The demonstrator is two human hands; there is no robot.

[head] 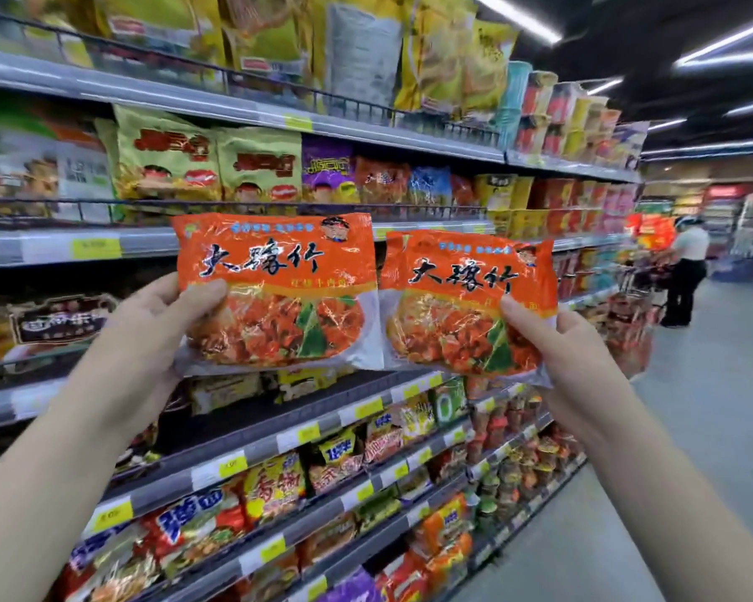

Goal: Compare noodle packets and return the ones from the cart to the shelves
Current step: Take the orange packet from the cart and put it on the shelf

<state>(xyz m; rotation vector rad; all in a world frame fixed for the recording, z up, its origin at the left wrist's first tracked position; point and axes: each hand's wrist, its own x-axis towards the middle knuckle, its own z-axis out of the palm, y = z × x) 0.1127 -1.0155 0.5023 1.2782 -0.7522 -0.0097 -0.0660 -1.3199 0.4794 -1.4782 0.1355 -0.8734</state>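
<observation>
Noodle packets: left packet (275,293) pinched by left hand (148,328), right packet (466,306) by right hand (570,345). Held side by side, fronts facing viewer, before shelves (244,436), probably for label comparison.

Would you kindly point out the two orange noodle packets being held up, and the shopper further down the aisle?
left packet (279,293): head view, middle of its orange front.
right packet (453,297): head view, middle of its front.
shopper (692,243): head view, on the white top.
</observation>
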